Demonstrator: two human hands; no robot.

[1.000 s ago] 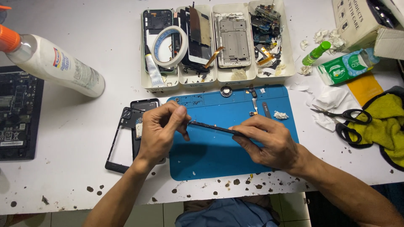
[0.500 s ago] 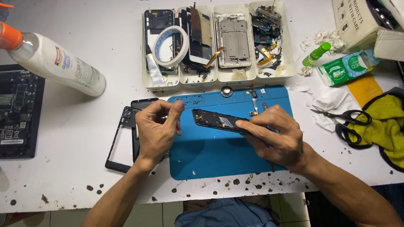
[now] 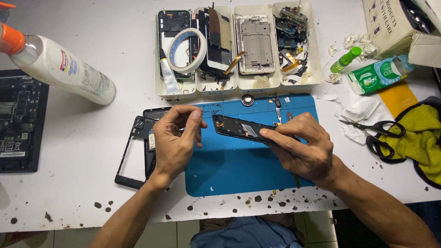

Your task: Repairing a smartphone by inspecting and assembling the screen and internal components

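Fingers of the right hand (image 3: 305, 149) were closed around a dark phone body (image 3: 241, 130), holding it tilted just above the blue repair mat (image 3: 239, 170), its far-left end pointing toward the left hand (image 3: 177, 138). That left hand hovered just beside the phone's end, thumb and forefinger pinched together; whether anything tiny sat between them could not be told. Under the left palm lay a black phone frame (image 3: 131, 158), half on the mat's left edge, half on the white table (image 3: 69, 193).

Farther off, directly beyond the mat, stood a row of white parts trays (image 3: 239, 85) holding a roll of tape (image 3: 186, 48), a small tube, screens, a metal mid-frame and loose flex cables. Far left, a clear spray bottle (image 3: 64, 69) with an orange cap lay on its side, and a dark circuit board (image 3: 20, 124) sat at the left edge. To the right were black-handled scissors (image 3: 379, 131) on crumpled tissue, a yellow cloth (image 3: 418, 138), a green tissue pack (image 3: 374, 76), a small green bottle (image 3: 345, 59) and a cardboard box (image 3: 395, 25) in the far corner.

The tabletop was white, chipped and speckled dark along its near edge, with floor tiles visible below. Open room remained on the near half of the mat and on the bare table left of the frame; the right side was crowded close to the wrist.
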